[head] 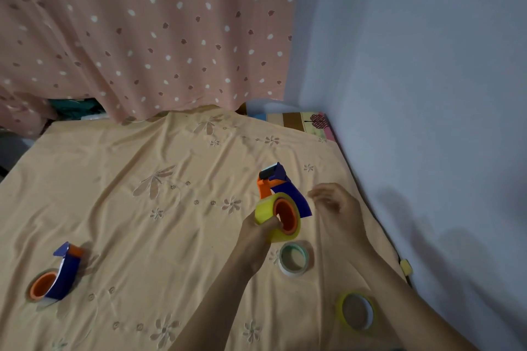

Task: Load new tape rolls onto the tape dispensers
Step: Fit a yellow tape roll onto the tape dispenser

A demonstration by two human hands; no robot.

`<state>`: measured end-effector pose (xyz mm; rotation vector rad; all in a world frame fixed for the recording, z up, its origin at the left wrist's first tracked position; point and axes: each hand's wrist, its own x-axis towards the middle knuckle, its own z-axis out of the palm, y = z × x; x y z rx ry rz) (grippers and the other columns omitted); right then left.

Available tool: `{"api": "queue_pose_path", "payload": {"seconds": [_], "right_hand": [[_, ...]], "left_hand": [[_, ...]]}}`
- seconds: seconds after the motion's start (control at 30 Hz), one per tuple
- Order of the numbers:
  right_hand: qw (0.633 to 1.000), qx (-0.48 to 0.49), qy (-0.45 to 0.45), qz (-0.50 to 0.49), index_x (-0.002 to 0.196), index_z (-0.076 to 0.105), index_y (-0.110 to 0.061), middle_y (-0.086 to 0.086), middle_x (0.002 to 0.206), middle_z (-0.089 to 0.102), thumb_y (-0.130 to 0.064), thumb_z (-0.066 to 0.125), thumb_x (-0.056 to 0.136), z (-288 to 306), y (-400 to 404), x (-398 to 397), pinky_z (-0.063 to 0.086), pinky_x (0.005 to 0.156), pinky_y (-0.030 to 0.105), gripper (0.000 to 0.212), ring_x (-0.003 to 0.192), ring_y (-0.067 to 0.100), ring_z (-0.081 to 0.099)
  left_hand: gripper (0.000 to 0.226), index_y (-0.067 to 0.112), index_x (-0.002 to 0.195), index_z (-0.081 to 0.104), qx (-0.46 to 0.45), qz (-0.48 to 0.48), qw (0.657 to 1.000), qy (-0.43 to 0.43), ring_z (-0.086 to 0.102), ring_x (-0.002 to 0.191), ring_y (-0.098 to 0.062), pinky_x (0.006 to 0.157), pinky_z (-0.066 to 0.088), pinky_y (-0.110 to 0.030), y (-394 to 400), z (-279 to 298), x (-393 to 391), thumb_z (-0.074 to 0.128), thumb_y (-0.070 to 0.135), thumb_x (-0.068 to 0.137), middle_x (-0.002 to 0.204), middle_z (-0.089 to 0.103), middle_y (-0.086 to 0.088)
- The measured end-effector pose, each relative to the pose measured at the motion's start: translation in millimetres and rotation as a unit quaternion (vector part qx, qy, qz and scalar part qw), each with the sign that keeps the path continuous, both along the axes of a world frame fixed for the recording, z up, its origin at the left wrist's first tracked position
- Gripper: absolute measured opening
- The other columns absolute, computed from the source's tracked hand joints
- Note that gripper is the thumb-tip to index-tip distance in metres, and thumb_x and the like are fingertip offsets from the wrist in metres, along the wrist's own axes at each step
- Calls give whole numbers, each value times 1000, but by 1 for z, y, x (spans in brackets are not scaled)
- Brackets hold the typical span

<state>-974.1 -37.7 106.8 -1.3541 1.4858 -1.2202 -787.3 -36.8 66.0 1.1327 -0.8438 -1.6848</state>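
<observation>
A blue and orange tape dispenser [281,184] carries a yellow tape roll [263,209] on its orange hub. My left hand [261,232] grips that roll, thumb at the hub's edge. Just right of the dispenser my right hand [335,201] hovers, its fingers loosely curled and holding nothing. A second blue and orange dispenser [58,278] lies at the near left on the cloth with a roll around its orange hub. A white and green roll [293,259] lies flat below my left hand. Another yellow roll [356,311] lies near the right edge.
A peach embroidered cloth [159,208] covers the surface. A pink dotted curtain [142,31] hangs at the back and a pale blue wall [427,94] runs along the right. A small yellow object [406,266] sits at the cloth's right edge.
</observation>
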Motion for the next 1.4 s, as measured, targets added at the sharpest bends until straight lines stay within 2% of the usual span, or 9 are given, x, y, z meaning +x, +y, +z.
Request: {"api": "queue_pose_path", "payload": {"seconds": [0.1, 0.2, 0.33, 0.43, 0.6, 0.7, 0.87, 1.17, 1.4], "right_hand": [[998, 54, 36, -22, 130, 53, -26, -13, 127, 58, -23, 68, 91, -6, -12, -1, 51, 90, 21, 41, 116, 10, 57], [986, 157, 1, 54, 137, 44, -29, -12, 125, 55, -37, 72, 87, -13, -18, 6, 48, 76, 15, 58, 113, 12, 58], [982, 167, 41, 71, 108, 63, -29, -12, 90, 71, -29, 68, 90, -21, -19, 18, 50, 61, 9, 19, 87, 6, 71], [983, 175, 28, 56, 106, 65, -24, -13, 84, 70, -14, 60, 93, -20, -17, 24, 47, 50, 4, 17, 69, -8, 68], [980, 196, 1, 32, 89, 66, -28, -8, 71, 72, -17, 62, 91, -24, -14, 28, 49, 49, 8, 12, 65, -1, 70], [958, 266, -104, 12, 91, 69, -22, -2, 73, 76, -19, 71, 83, -27, -16, 30, 62, 65, 28, 8, 74, 15, 75], [940, 303, -155, 34, 99, 71, -16, 6, 78, 77, -12, 69, 84, -27, -20, 38, 61, 76, 40, 16, 80, 26, 73], [960, 278, -41, 7, 115, 61, -13, 6, 97, 69, -5, 53, 87, -36, -30, 84, 44, 54, 23, 30, 76, 19, 63], [957, 277, -30, 80, 109, 61, -17, 3, 92, 67, -5, 51, 86, -49, -18, 117, 43, 56, 26, 28, 75, 19, 62]], "left_hand": [[38, 20, 98, 78, -7, -7, 1000, 18, 74, 90, -12, 81, 58, -35, -3, 4, 1, 65, 1, 69, 96, 77, -1], [40, 12, 106, 74, -3, -17, 999, 39, 74, 89, -16, 80, 58, -34, -4, 9, -4, 64, -1, 69, 96, 76, -4], [45, 4, 112, 68, -1, -39, 998, 50, 73, 87, -19, 78, 59, -34, -4, 15, -12, 65, 2, 68, 94, 75, -7], [46, 4, 115, 67, 10, -28, 998, 51, 71, 92, -23, 84, 58, -40, -6, 15, -13, 65, 5, 68, 97, 75, -8], [41, 4, 113, 66, 39, -29, 996, 73, 69, 96, -23, 89, 57, -44, -5, 12, -9, 62, 5, 72, 103, 71, -11], [53, -1, 123, 63, 45, -63, 991, 111, 62, 109, -31, 109, 44, -56, -3, 9, -5, 64, 10, 71, 116, 65, -20], [45, 7, 117, 72, 88, -55, 983, 149, 69, 107, -30, 97, 56, -46, -1, 9, 3, 70, 16, 73, 116, 71, -17], [13, 5, 107, 67, 131, 196, 968, -80, 69, 78, -27, 75, 60, -39, 11, 5, 2, 64, 8, 95, 88, 70, -12], [7, 4, 100, 62, 168, 277, 938, -124, 55, 60, -20, 68, 51, -37, 33, 6, 22, 58, 9, 97, 74, 56, -8]]}}
